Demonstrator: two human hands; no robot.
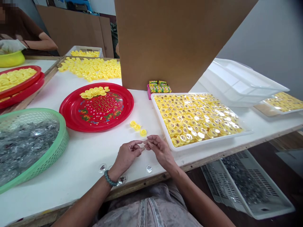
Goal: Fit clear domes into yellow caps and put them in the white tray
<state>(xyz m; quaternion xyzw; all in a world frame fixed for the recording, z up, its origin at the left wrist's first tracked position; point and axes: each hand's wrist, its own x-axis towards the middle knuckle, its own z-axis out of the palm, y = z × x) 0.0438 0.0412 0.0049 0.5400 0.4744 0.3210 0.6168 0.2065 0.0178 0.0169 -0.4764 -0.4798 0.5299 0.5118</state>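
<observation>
My left hand point(126, 156) and my right hand point(159, 149) meet fingertip to fingertip above the white table point(85, 154), both pinched on a small clear piece I cannot make out. Three yellow round caps point(138, 127) lie in a short row just beyond my fingers. A white tray point(163, 121) packed with several yellow caps topped with shiny inserts sits right of my right hand. Ahead on the left, a red plate point(71, 118) holds a small pile of yellow caps point(93, 92). Clear round inserts point(149, 168) lie near the table's front edge.
A green basket point(59, 145) of clear shiny pieces stands at left. Stacked red plates point(26, 86) with yellow caps sit far left, loose caps point(92, 68) lie behind, and a cardboard sheet point(175, 41) stands upright. A person's arm point(44, 42) rests at the back left. A grey crate point(248, 186) sits under the table.
</observation>
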